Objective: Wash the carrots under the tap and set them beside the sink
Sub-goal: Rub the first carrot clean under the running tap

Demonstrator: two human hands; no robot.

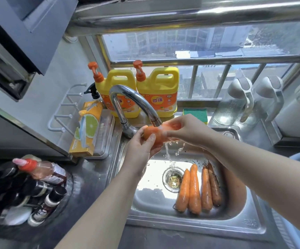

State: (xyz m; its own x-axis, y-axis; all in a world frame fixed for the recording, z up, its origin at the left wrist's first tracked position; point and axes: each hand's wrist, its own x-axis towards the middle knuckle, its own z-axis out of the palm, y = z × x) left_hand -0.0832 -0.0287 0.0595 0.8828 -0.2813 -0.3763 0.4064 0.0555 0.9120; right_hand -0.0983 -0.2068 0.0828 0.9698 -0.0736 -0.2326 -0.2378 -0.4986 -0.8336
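An orange carrot (156, 134) lies crosswise under the running chrome tap (136, 103), held at both ends. My left hand (142, 146) grips its thick left end, thumb on top. My right hand (187, 129) wraps its fingers round the right part. Water streams off the carrot into the steel sink (235, 221). Several more carrots (197, 189) lie side by side on the sink floor, right of the drain strainer (172, 179); the rightmost is darker with dirt.
Two yellow detergent jugs (157, 90) stand behind the tap, a green sponge (196, 114) beside them. A box of wrap (86, 130) sits left of the sink. Sauce bottles (28, 189) crowd the left counter. Glass jugs (235, 103) stand at the right.
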